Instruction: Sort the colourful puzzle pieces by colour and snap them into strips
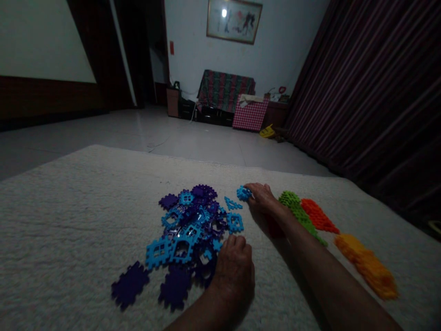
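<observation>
A heap of blue and purple interlocking plastic tiles (188, 230) lies on a cream carpet (69, 220). My right hand (263, 200) reaches forward past the heap, its fingertips pinched on a small light-blue tile (243, 193). My left hand (234, 271) rests curled at the heap's right edge, fingers bent down onto the tiles; whatever is under them is hidden. To the right of my right arm lie rows of sorted tiles: green (298, 211), red-orange (319, 216) and yellow-orange (367, 266).
The carpet ends at a grey tiled floor (172, 133). A dark striped curtain (372, 92) runs along the right. A covered sofa (225, 92), a checked box (250, 115) and a framed picture (234, 19) stand at the far wall.
</observation>
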`<state>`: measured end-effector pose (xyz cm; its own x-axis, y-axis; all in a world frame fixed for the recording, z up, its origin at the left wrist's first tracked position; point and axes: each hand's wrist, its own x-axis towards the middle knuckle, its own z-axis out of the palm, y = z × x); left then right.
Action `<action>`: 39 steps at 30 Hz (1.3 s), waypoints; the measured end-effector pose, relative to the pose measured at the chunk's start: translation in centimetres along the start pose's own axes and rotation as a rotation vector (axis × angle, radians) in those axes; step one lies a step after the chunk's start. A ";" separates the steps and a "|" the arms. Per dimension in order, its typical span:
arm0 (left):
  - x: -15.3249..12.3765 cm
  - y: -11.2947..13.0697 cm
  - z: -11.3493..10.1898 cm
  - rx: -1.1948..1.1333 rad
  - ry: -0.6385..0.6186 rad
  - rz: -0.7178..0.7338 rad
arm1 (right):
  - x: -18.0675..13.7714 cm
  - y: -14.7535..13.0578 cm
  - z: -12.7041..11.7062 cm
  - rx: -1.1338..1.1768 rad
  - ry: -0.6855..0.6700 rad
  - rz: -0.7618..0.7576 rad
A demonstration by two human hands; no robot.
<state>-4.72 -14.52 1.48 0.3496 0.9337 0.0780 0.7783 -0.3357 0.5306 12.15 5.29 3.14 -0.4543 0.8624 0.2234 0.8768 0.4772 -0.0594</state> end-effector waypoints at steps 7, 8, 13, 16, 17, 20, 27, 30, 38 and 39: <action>0.0 -0.1 0.1 0.005 0.000 0.009 | -1.2 -0.5 -0.3 0.084 0.122 -0.051; 0.0 0.0 0.0 0.005 -0.001 0.007 | -1.9 -0.7 -0.5 0.134 0.139 -0.080; -0.1 0.1 -0.3 -0.002 0.007 -0.001 | -6.2 -3.0 -1.6 0.383 0.037 -0.150; -0.1 0.1 -0.4 -0.017 0.025 0.003 | -8.0 -4.8 -2.1 0.497 -0.030 -0.137; 0.0 0.1 -0.4 -0.021 0.027 0.006 | -8.3 -5.4 -2.1 0.525 -0.041 -0.126; 0.0 0.1 -0.4 -0.029 0.023 0.008 | -8.8 -6.4 -2.1 0.572 -0.058 -0.100; 0.0 0.2 -0.4 -0.010 0.028 -0.002 | -8.6 -6.7 -1.9 0.535 -0.080 -0.133; 0.0 0.1 -0.4 0.004 0.027 0.000 | -9.0 -6.8 -2.2 0.487 -0.038 -0.096; 0.0 -0.1 -0.3 0.020 0.026 0.014 | -8.8 -5.5 -2.6 0.421 -0.083 -0.075; 0.0 -0.1 -0.3 0.017 0.031 0.015 | -8.9 -5.5 -2.6 0.420 -0.098 -0.086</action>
<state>-4.94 -14.46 1.68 0.3447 0.9320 0.1122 0.7822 -0.3512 0.5146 11.75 -5.44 3.97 -0.5534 0.8188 0.1527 0.7041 0.5579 -0.4394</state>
